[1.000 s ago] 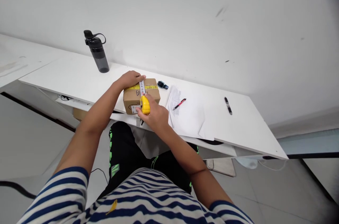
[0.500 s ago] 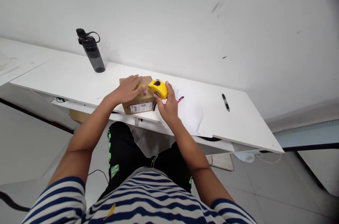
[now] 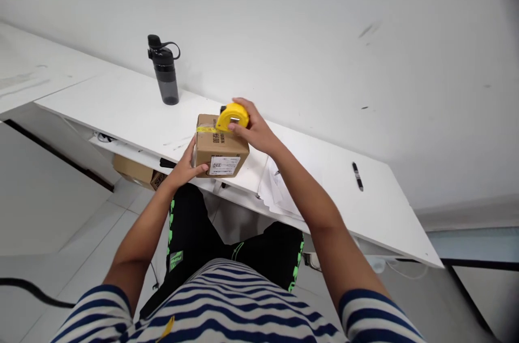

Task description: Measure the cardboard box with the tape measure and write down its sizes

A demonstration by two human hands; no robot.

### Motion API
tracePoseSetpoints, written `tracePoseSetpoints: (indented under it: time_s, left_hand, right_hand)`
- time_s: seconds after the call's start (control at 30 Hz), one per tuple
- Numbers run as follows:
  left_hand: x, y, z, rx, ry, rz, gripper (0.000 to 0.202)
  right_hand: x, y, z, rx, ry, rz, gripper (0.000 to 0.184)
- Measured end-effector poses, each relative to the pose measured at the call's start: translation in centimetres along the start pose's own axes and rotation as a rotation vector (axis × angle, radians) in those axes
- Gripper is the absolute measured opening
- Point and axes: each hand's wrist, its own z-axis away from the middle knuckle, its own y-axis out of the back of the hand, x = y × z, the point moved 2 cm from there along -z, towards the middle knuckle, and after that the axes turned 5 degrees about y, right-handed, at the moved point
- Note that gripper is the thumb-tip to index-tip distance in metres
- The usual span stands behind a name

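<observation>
A brown cardboard box with a white shipping label sits near the front edge of the desk. My left hand is closed on its left side, the thumb across the front face and the fingers along the side. Above the box's top, my right hand grips a yellow tape measure, thumb on its near side. A short length of yellow blade runs left from the case across the box top to its left edge.
A black water bottle stands behind the box to the left, near the wall. Loose white papers lie right of the box, and a black pen farther right. Another cardboard box is under the desk.
My left hand has moved from the box's top down to its left side. The tape measure has turned and shifted left over the box. The view has tilted, and the box now stands turned differently.
</observation>
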Motion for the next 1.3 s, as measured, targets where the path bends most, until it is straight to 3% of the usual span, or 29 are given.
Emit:
tracePoseSetpoints:
  time_s: [0.07, 0.13, 0.3, 0.43, 0.6, 0.73, 1.0, 1.3]
  left_hand:
    - [0.8, -1.0, -0.4, 0.048, -0.006, 0.151, 0.124]
    - [1.9, -1.5, -0.8, 0.134, -0.029, 0.283, 0.113]
    - [3.7, -2.6, -1.6, 0.233, 0.005, 0.434, 0.078]
    - [3.6, -3.0, -1.8, 0.317, 0.021, 0.458, 0.076]
    - [4.4, -3.0, -2.1, 0.478, -0.007, 0.311, 0.056]
    - [5.3, -2.9, -2.2, 0.427, 0.002, 0.238, 0.045]
    - [5.0, -2.3, -2.2, 0.449, -0.084, 0.149, 0.045]
    - [5.2, -2.7, -2.6, 0.473, -0.126, 0.155, 0.056]
  right_hand:
    - [-0.2, -1.1, -2.0, -0.165, 0.073, 0.057, 0.068]
    - [-0.1, -2.1, -3.2, -0.241, 0.116, 0.083, 0.066]
    - [-0.3, -4.1, -4.0, -0.3, 0.158, 0.131, 0.065]
    - [-0.8, -4.0, -4.0, -0.339, 0.156, 0.176, 0.062]
    - [-0.6, -1.6, -2.9, -0.36, 0.147, 0.165, 0.067]
    - [-0.2, 1.6, -0.6, -0.334, 0.065, 0.15, 0.069]
    - [1.0, 7.4, 4.4, -0.118, -0.133, 0.05, 0.068]
    - [1.9, 8.8, 7.0, -0.028, -0.108, 0.15, 0.066]
